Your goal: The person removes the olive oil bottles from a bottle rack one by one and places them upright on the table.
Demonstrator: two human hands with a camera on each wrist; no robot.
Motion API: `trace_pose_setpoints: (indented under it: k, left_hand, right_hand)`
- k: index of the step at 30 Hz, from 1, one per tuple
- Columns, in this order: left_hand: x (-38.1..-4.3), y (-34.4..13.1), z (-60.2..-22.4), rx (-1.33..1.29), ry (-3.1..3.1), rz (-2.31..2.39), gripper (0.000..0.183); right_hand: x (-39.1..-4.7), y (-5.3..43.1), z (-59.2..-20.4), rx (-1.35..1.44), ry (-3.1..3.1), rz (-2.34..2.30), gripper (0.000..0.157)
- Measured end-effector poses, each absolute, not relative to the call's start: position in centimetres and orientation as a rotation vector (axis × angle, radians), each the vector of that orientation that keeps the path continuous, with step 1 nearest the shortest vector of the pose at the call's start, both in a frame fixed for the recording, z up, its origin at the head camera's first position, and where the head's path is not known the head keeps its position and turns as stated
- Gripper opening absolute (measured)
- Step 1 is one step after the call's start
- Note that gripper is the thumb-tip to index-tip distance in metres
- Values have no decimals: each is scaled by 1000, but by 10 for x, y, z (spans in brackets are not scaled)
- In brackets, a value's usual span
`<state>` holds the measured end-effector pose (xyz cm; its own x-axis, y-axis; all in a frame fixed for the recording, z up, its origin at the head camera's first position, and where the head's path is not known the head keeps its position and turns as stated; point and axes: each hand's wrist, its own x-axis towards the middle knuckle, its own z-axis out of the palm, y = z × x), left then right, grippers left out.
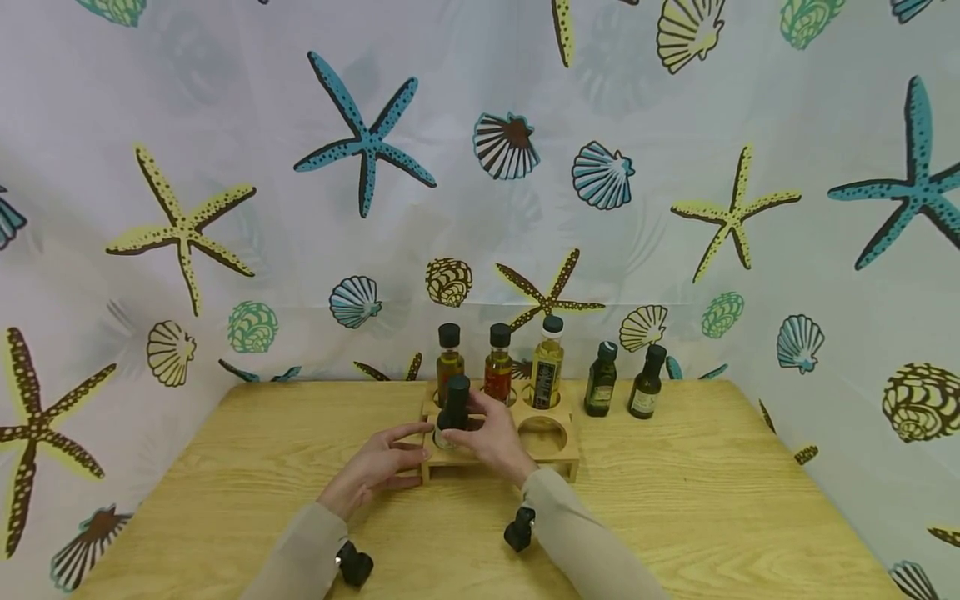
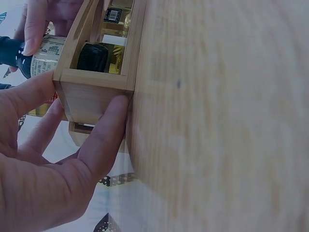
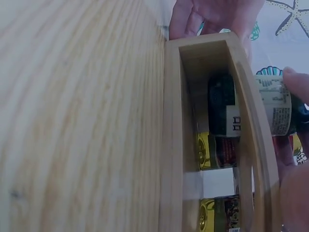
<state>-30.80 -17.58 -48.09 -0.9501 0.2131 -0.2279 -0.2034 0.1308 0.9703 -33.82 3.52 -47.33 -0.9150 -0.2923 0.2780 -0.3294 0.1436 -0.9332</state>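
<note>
A two-tier wooden bottle rack (image 1: 498, 457) stands on the table. My right hand (image 1: 498, 437) grips a dark bottle (image 1: 455, 404) with a black cap and pale label, upright at the rack's front left hole. In the right wrist view, the lower part of this bottle (image 3: 222, 106) reaches down inside the rack. My left hand (image 1: 378, 467) touches the rack's left end. Its extended fingers (image 2: 104, 137) press along the wooden side in the left wrist view. Three black-capped bottles occupy the back row: amber (image 1: 450, 367), red (image 1: 498, 371) and pale yellow (image 1: 547, 371).
Two small dark bottles (image 1: 600, 387) stand on the table right of the rack. A round front right hole (image 1: 542, 435) holds no bottle. Behind everything hangs a curtain (image 1: 442, 233) printed with starfish and shells. The wooden tabletop (image 1: 675, 500) extends on both sides.
</note>
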Motion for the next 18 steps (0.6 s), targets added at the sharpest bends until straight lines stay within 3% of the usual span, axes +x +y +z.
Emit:
trace_pose_setpoints:
  k: [6, 18]
  left_hand:
    - [-307, -175, -483, 15, 2116, 1877, 50]
    - [-309, -175, -484, -6, 2116, 1889, 50]
  right_hand:
    - [-336, 38, -469, 583, -2291, 1956, 70]
    - [-335, 45, -447, 536, -2283, 1902, 74]
